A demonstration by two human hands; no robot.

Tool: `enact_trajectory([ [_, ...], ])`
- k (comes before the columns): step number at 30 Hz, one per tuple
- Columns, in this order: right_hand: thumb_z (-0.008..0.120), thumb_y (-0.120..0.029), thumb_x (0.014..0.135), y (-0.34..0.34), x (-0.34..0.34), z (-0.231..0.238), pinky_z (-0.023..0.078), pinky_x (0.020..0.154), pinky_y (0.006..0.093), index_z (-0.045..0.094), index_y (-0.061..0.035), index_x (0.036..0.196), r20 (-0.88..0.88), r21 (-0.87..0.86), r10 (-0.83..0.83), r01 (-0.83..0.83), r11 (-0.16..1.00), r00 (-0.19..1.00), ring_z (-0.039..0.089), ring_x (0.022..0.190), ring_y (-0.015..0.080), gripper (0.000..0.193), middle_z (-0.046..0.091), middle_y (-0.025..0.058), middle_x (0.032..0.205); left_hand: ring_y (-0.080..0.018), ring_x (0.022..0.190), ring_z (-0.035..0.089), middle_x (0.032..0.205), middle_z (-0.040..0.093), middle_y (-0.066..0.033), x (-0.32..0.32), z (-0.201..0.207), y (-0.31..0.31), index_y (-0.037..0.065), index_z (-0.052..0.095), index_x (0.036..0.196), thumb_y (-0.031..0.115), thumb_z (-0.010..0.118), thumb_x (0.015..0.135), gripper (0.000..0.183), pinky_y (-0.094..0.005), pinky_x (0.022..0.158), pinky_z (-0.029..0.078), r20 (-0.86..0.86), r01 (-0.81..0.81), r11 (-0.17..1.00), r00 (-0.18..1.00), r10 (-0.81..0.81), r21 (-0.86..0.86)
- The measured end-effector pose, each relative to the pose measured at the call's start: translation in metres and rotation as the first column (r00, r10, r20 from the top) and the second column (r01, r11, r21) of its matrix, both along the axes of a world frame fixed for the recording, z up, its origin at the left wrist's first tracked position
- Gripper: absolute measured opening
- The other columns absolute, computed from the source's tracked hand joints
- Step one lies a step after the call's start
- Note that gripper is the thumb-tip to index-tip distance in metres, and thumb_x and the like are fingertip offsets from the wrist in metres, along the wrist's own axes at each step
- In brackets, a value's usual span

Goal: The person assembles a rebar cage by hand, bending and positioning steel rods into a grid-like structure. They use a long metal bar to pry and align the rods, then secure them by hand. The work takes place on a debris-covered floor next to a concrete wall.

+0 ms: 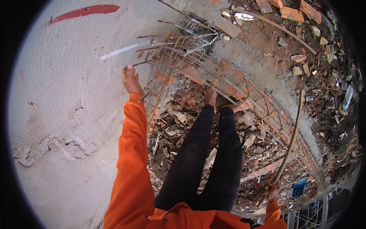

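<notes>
My left hand (132,81) reaches up at the grey plastered wall (68,91), fingers stretched out and apparently resting on it. Its fingertips are close to the end of a rusty rebar; whether they touch is unclear. Several hooked rebar ends (162,63) stick out to the right of that hand, part of a long steel rebar cage (244,89) lying over brickwork. Down at the lower right, my right hand (273,189) is closed round a long curved brown wooden stick (291,147), held near its lower end with the other end pointing away.
My bare feet (210,97) stand beside the rebar cage on rubble (177,133). Another long stick (280,26) lies on the dirt at upper right. Loose bricks (292,14), stones and litter are scattered there. A blue piece (299,188) lies near my right hand.
</notes>
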State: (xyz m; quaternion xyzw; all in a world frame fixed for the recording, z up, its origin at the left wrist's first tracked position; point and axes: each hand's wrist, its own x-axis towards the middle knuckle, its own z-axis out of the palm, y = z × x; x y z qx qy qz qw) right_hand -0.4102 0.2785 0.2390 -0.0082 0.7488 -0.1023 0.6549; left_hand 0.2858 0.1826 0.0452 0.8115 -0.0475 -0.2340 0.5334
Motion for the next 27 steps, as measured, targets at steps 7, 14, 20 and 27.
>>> enact_trajectory([
  [7, 0.062, -0.031, 0.087, 0.000, 0.033, -0.008, 0.038, 0.044, 0.0344, 0.053, -0.0038, 0.081, -0.230, -0.263, 0.910, -0.922, 0.284, 0.345, 0.044, 0.043, 0.0205, 0.029, 0.049, 0.0090, 0.058, -0.0212, 0.066, 0.054, 0.070, 0.058, -0.0107, 0.006, -0.027, -0.047, 0.003, 0.049, 0.075, 0.034, 0.059, 0.090, 0.036, -0.0418, 0.080, 0.046, -0.162, -0.326, 0.883, 0.944, 0.287, -0.337],
  [14, 0.054, -0.045, 0.092, -0.027, 0.169, -0.132, 0.042, 0.053, 0.0416, 0.052, 0.0003, 0.086, 0.074, -0.224, 0.982, -0.957, 0.185, 0.173, 0.055, 0.054, 0.0334, 0.045, 0.053, 0.0189, 0.059, -0.0190, 0.041, 0.040, 0.053, 0.043, -0.0081, 0.019, -0.045, -0.051, 0.005, 0.038, 0.062, 0.025, 0.051, 0.094, 0.039, -0.0380, 0.050, 0.049, -0.049, -0.288, 0.884, 0.955, 0.291, -0.368],
  [20, 0.051, -0.046, 0.093, -0.019, 0.242, -0.206, 0.042, 0.055, 0.0440, 0.051, 0.0031, 0.082, -0.071, -0.272, 0.949, -0.921, 0.278, 0.308, 0.056, 0.056, 0.0390, 0.050, 0.053, 0.0235, 0.060, -0.0180, 0.041, 0.034, 0.049, 0.036, -0.0071, 0.017, -0.053, -0.066, 0.000, 0.040, 0.066, 0.018, 0.042, 0.095, 0.034, -0.0395, 0.047, 0.049, 0.042, -0.315, 0.883, 0.936, 0.350, -0.347],
  [27, 0.051, -0.044, 0.093, -0.027, 0.267, -0.273, 0.043, 0.058, 0.0459, 0.051, 0.0032, 0.082, -0.097, -0.327, 0.931, -0.895, 0.305, 0.353, 0.054, 0.058, 0.0416, 0.048, 0.050, 0.0232, 0.059, -0.0205, 0.040, 0.038, 0.051, 0.040, -0.0099, 0.040, -0.061, -0.043, -0.002, 0.040, 0.072, 0.022, 0.047, 0.094, 0.033, -0.0397, 0.049, 0.049, -0.093, -0.207, 0.861, 0.978, 0.185, -0.464],
])
